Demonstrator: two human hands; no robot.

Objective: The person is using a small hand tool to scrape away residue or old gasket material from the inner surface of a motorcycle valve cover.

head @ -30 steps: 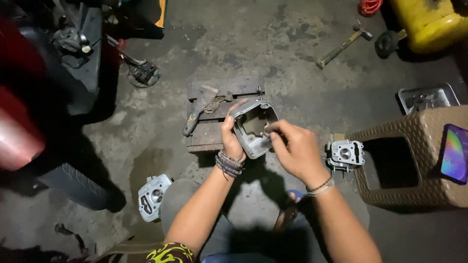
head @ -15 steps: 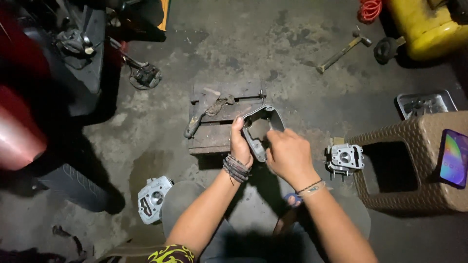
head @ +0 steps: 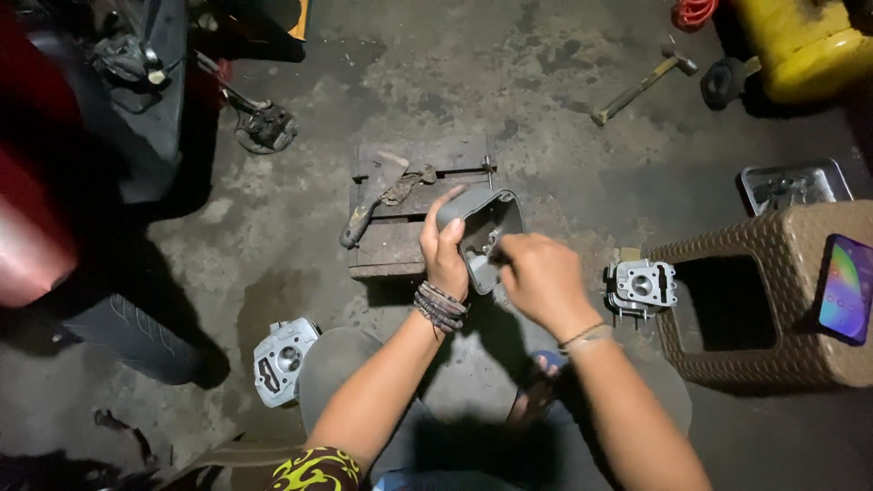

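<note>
Concrete floor (head: 564, 145), stained and cracked, fills the view. Far left stands a red-and-black motorcycle (head: 55, 173), partly out of frame. At the far right corner sits a yellow machine (head: 805, 45), and near right of it a brown woven-plastic stool (head: 773, 300) with a phone (head: 846, 286) lying on its top, screen lit. A shallow metal tray (head: 796, 185) rests on the floor just beyond the stool. In the middle lies a dark wooden block (head: 400, 218) with a worn hand tool (head: 377, 200) across it. A hammer (head: 641, 86) lies well apart, far right of the block.

Two grey engine castings sit on the floor: one cylinder head (head: 644, 286) just left of the stool, another cylinder head (head: 284, 359) near left, beside the person's knee.

Above the block's right edge is the grey metal engine cover (head: 486, 232), held off the floor, its hollow side turned toward the camera. The left hand (head: 446, 255) is clamped on the cover's left edge, thumb inside the rim and a finger stretched along the top; beaded bracelets (head: 439, 305) ring that wrist. The right hand (head: 541, 282) is bunched, fingertips pinched together at the cover's lower inside; I cannot tell whether it grips something small there.
</note>
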